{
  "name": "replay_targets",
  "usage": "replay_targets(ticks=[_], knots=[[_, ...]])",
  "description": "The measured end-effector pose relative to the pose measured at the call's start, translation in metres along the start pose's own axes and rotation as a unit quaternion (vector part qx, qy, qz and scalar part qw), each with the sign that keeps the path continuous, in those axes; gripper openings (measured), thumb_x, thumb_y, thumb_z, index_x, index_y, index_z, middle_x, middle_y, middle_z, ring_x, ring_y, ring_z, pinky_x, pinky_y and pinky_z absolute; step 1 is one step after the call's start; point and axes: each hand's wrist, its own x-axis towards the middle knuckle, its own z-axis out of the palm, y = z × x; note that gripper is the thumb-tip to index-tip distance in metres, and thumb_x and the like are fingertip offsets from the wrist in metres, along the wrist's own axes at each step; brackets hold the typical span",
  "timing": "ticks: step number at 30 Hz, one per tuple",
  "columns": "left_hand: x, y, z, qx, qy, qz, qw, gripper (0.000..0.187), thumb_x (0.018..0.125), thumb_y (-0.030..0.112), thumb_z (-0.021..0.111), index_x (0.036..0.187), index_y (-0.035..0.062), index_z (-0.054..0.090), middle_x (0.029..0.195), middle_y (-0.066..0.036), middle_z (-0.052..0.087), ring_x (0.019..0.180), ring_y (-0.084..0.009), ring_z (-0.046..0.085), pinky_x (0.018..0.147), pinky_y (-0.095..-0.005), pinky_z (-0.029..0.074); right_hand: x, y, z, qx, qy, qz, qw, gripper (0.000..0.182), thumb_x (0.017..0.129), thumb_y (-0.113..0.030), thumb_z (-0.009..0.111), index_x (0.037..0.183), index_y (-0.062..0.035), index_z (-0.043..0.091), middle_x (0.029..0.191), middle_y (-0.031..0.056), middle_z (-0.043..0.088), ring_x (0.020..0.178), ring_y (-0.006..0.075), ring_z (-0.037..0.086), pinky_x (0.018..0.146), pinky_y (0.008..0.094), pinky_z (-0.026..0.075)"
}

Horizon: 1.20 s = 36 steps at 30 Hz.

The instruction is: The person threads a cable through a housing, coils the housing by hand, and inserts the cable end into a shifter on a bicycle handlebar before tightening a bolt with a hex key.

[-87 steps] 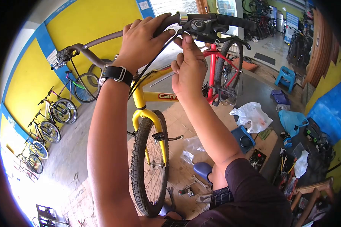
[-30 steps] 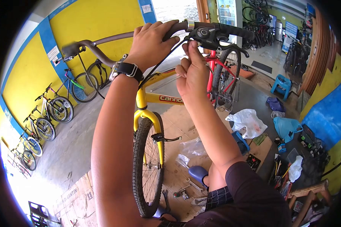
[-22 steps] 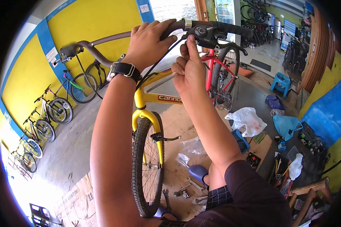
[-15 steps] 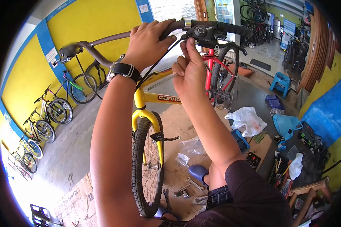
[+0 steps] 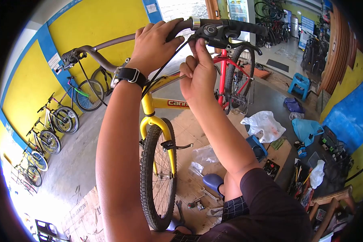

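Note:
My left hand [image 5: 153, 46] is wrapped over the dark handlebar [image 5: 119, 39] of a yellow bicycle [image 5: 148, 105], close to the silver clamp ring [image 5: 195, 23]. A watch on a black strap is on that wrist. The thumb and forefinger of my right hand [image 5: 199, 70] pinch at the underside of the black shifter and brake unit [image 5: 213, 32]; its other fingers are curled. What lies between those fingertips is hidden. Black cables [image 5: 165, 64] run down from the unit past both hands. Below stands the front wheel [image 5: 157, 173], in a yellow fork.
A red bicycle [image 5: 223, 76] stands just behind. Cardboard covers part of the floor, with a wrench [image 5: 209, 193], plastic bags [image 5: 264, 126] and tools lying about. A blue stool [image 5: 299, 85] is at right. Several bicycles [image 5: 64, 117] line the yellow wall at left.
The handlebar and both hands have shifted slightly left in view. My right hand stays pinched beneath the shifter unit, and my left hand keeps its hold on the handlebar.

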Motion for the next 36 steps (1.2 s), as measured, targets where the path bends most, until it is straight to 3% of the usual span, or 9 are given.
replay_targets(ticks=[7, 16, 20, 36], knots=[[0.0, -0.002, 0.0, 0.001, -0.002, 0.006, 1.0, 0.05, 0.089, 0.038, 0.065, 0.134, 0.0174, 0.058, 0.092, -0.004, 0.063, 0.098, -0.0269, 0.058, 0.094, -0.0416, 0.038, 0.005, 0.004, -0.002, -0.046, 0.043, -0.028, 0.998, 0.022, 0.089, -0.024, 0.076, 0.095, -0.0069, 0.063, 0.078, -0.0008, 0.059, 0.047, 0.0035, 0.031, 0.043, 0.0221, 0.024], [-0.001, -0.003, 0.001, -0.001, -0.004, 0.008, 1.0, 0.05, 0.089, 0.036, 0.065, 0.135, 0.0171, 0.057, 0.092, -0.005, 0.062, 0.098, -0.0261, 0.059, 0.095, -0.0412, 0.038, 0.001, 0.002, -0.002, -0.083, 0.077, -0.033, 0.993, 0.028, 0.083, -0.027, 0.082, 0.09, -0.0082, 0.062, 0.077, -0.0011, 0.058, 0.046, 0.0029, 0.032, 0.043, 0.0216, 0.026], [-0.001, -0.004, 0.003, -0.003, 0.008, 0.016, 1.0, 0.05, 0.089, 0.034, 0.064, 0.136, 0.0174, 0.057, 0.092, -0.005, 0.062, 0.098, -0.0256, 0.058, 0.096, -0.0411, 0.038, -0.002, 0.001, -0.002, -0.127, 0.025, 0.032, 0.991, 0.026, 0.083, -0.028, 0.082, 0.086, -0.0105, 0.063, 0.074, -0.0038, 0.058, 0.044, 0.0026, 0.031, 0.042, 0.0215, 0.026], [-0.002, -0.002, 0.001, 0.0, 0.004, 0.003, 1.0, 0.05, 0.089, 0.037, 0.064, 0.135, 0.0187, 0.057, 0.095, -0.005, 0.064, 0.101, -0.0257, 0.058, 0.098, -0.0415, 0.036, 0.003, -0.004, -0.006, -0.095, 0.05, 0.006, 0.994, 0.025, 0.086, -0.025, 0.079, 0.095, -0.0083, 0.063, 0.083, -0.0008, 0.057, 0.047, 0.0028, 0.03, 0.042, 0.0202, 0.025]])
